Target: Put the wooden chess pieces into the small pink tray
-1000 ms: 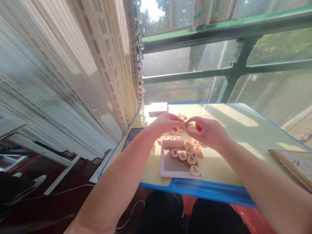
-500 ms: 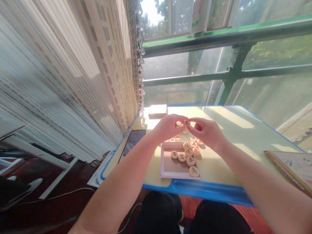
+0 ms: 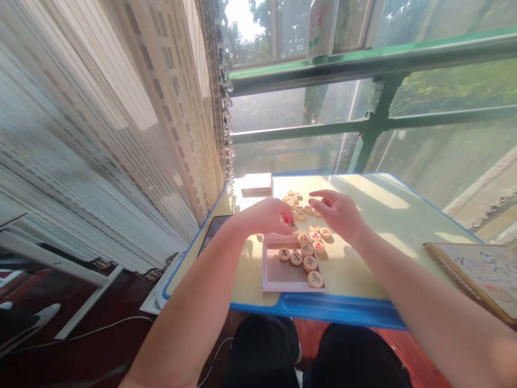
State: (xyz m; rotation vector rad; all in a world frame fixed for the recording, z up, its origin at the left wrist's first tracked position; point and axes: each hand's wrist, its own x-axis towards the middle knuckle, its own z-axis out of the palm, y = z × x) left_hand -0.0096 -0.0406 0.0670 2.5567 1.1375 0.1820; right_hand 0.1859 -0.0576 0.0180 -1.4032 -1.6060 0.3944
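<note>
Disc [image 3: 293,225] moved nearer tray [image 3: 265,264], held under left fingers [image 3: 287,214].

Bare left hand [image 3: 271,214], bare right hand [image 3: 341,212], bare forearms [image 3: 214,269], black trousers [image 3: 258,350]

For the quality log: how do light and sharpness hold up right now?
Head view: sky blown out to white, bright sun patches on the tabletop; head view: far chess pieces washed out, their characters hard to read, near pieces clearer; head view: piece at the left hand partly hidden and soft; head view: floor at left dark.
</note>
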